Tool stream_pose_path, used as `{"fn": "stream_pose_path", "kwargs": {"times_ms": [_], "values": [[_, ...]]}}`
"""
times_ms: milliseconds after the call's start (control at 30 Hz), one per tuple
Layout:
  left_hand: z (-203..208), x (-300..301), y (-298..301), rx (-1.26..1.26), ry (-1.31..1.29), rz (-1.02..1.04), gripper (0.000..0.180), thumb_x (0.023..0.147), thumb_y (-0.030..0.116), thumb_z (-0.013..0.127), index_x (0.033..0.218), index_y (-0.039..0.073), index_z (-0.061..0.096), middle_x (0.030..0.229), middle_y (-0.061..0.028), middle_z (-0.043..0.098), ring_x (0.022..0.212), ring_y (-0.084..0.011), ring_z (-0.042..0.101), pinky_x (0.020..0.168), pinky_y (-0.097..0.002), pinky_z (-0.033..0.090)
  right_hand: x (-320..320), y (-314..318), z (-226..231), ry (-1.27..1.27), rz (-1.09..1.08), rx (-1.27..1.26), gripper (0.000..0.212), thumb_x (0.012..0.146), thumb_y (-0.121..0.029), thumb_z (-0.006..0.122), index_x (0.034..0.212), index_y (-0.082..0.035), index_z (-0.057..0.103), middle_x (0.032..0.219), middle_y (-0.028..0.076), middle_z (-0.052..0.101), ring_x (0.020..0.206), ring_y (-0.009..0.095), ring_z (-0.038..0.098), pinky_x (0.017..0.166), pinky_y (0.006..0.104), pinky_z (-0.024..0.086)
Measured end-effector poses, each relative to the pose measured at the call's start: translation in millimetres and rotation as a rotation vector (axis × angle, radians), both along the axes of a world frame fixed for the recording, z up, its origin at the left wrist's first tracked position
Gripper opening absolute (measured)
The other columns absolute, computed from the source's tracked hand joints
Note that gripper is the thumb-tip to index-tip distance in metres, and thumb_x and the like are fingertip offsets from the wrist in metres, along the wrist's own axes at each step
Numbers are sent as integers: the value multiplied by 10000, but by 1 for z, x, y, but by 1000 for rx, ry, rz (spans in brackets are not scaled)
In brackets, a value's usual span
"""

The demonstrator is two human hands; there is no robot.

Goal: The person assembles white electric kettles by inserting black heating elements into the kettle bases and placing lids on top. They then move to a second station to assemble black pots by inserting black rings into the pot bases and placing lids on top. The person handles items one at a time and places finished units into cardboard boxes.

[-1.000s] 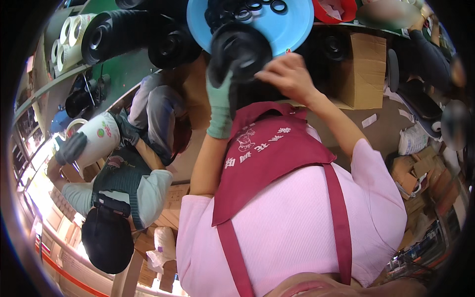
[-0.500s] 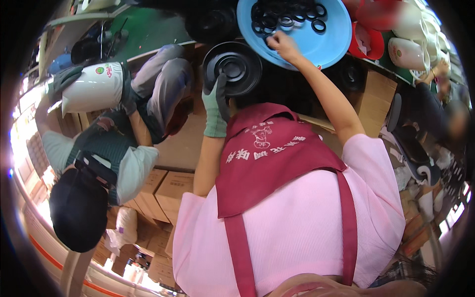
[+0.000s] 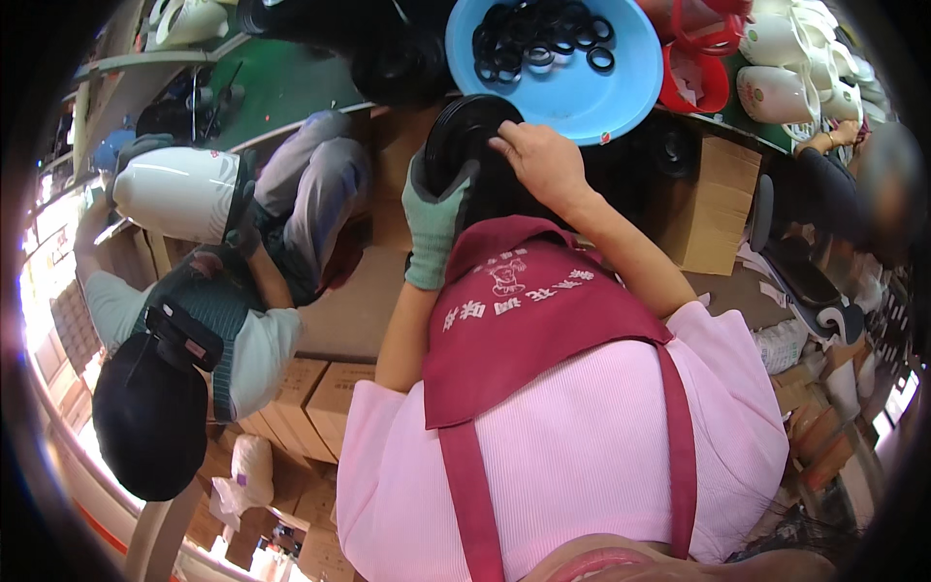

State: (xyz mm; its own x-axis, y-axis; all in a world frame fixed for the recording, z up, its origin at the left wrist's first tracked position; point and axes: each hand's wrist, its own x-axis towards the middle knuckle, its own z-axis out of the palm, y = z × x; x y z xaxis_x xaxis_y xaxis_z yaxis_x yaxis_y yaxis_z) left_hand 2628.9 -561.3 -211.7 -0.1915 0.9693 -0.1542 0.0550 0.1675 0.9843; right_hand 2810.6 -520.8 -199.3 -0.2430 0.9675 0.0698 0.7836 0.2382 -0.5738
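A black round plastic base (image 3: 465, 131) with ridged rings is gripped at its lower left edge by my left hand (image 3: 434, 218), which wears a grey-green glove. The base is tilted, its edge turned partly toward me. My bare right hand (image 3: 545, 167) is closed, its fingertips bent in against the right side of the base. Whatever those fingertips pinch is hidden. Just beyond my hands, a light blue basin (image 3: 626, 102) holds a heap of black rings (image 3: 600, 60), most of them gathered on its left side.
Right of the basin stand a red container (image 3: 713, 87) and white kettle bodies (image 3: 771, 95). A cardboard box (image 3: 722, 204) is below the green bench (image 3: 301, 87). At left, a gloved co-worker holds a white kettle body (image 3: 179, 194); another person is far right.
My right hand has come back from the rings in the basin to the black base. My left hand has tilted the base and turned it toward the right hand.
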Motion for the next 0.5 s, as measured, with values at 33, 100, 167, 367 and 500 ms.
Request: {"fn": "stream_pose_path", "kwargs": {"times_ms": [33, 100, 167, 367, 500], "values": [[-2, -2, -2, -1, -6, -9, 510, 783, 77, 821, 1233, -21, 603, 1166, -112, 677, 1068, -198, 639, 941, -318, 504, 0, 2, 0, -38, 1, 81, 243, 916, -351, 646, 915, -113, 597, 794, 101, 615, 771, 336, 626, 639, 440, 502], [-7, -8, -6, 5, -6, -3, 490, 788, 72, 818, 1221, -20, 608, 1163, -117, 683, 1058, -200, 646, 931, -318, 510, 3, 2, 9, 2, -34, 125, 284, 851, -388, 709, 905, -125, 618, 879, 77, 580, 831, 299, 595, 684, 406, 495], [6, -4, -6, -19, -199, 11, 486, 784, 86, 827, 1214, 6, 617, 1146, -119, 690, 1029, -192, 655, 916, -318, 517, 7, 3, 11, -25, -86, 290, 473, 787, -453, 765, 997, -80, 563, 1016, 125, 528, 975, 320, 526, 848, 428, 447], [4, -9, -3, -60, -186, -72, 491, 796, 70, 803, 1235, -6, 596, 1187, -99, 660, 1076, -164, 620, 934, -302, 503, 15, -2, -5, 671, -110, -406, 588, 874, -298, 771, 1296, -6, 484, 1155, 168, 641, 1035, 279, 635, 933, 358, 482], [-2, -9, -6, 26, 83, -5, 533, 783, 75, 811, 1253, -2, 572, 1194, -115, 656, 1095, -185, 620, 941, -317, 506, -2, -13, -7, 592, -189, -326, 575, 884, -320, 758, 1273, 11, 494, 1130, 199, 666, 1053, 306, 657, 915, 358, 488]]}}
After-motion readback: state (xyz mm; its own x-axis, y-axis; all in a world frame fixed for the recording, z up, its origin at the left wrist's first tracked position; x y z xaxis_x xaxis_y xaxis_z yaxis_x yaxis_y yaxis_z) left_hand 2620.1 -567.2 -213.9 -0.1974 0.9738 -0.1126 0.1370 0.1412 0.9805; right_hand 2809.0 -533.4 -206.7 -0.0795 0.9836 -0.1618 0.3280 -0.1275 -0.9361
